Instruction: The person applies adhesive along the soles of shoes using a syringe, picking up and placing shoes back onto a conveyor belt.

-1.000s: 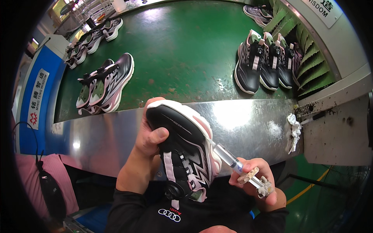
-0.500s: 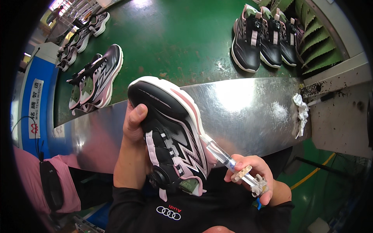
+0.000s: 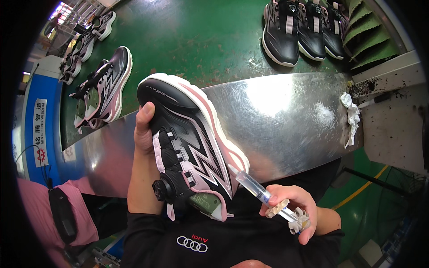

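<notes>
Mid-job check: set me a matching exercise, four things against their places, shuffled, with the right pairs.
Things
1. Clear plastic syringe
2. Nearest black-and-pink sneaker, thick white sole
3. Crumpled white strip
4. Three black sneakers with pink straps, side by side

Places
A. On the scuffed green work surface
B. In the right hand
C. In the left hand
D. At the right end of the shiny metal plate

Pairs: 1-B, 2-C, 3-D, 4-A
</notes>
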`<state>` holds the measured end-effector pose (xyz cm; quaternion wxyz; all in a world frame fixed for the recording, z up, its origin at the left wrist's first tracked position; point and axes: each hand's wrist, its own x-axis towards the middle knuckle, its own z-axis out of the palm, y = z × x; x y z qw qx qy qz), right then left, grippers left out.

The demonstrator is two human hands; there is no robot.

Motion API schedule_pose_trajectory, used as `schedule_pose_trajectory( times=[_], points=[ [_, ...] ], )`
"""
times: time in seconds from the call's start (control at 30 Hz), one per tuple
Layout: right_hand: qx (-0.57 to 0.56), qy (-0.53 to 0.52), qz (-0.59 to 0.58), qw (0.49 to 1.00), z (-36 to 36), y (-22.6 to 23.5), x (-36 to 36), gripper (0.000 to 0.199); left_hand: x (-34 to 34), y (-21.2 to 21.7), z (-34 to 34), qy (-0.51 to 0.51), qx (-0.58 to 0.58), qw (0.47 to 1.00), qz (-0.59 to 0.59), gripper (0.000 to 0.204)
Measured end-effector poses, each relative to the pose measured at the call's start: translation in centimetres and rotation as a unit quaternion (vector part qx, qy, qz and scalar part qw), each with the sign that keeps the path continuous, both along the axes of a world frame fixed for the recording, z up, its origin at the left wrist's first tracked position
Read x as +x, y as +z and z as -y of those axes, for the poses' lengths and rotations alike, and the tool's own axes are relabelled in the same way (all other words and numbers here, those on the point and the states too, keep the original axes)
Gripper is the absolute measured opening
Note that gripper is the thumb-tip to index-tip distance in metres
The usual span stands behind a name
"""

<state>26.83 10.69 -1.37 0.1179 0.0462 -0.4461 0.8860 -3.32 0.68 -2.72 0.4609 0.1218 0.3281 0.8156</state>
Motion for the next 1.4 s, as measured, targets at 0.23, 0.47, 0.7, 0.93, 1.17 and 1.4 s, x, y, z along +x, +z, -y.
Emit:
schedule_pose_trajectory(
  times=[0.23,0.47,0.7,0.93,1.17,1.4],
  points=[
    [-0.026,-0.016,-0.014,0.999,1.0,-0.6,0.9,0.086,-0.2,-0.3,-0.4,-0.01,0.016,0.999,0.027,0.053],
    [-0.028,-0.037,-0.012,0.999,1.5,-1.2,1.7,0.084,-0.4,-0.7,-0.6,-0.028,0.03,0.997,0.059,0.053],
    [0.027,-0.06,-0.026,0.998,1.7,-2.2,2.3,0.082,-0.6,-1.3,-0.6,-0.054,0.051,0.993,0.096,0.054],
    [0.051,-0.078,-0.023,0.995,1.9,-3.1,2.6,0.083,-0.2,0.1,-0.2,0.004,-0.124,0.991,0.048,0.052],
    [0.043,-0.085,-0.004,0.995,2.0,-3.6,2.3,0.081,-2.4,-0.2,4.1,-0.017,-0.171,0.985,-0.009,0.047],
    [0.097,-0.104,-0.012,0.99,1.7,-3.5,1.3,0.078,-4.1,-0.7,8.7,-0.016,-0.262,0.959,-0.105,0.049]
  ],
)
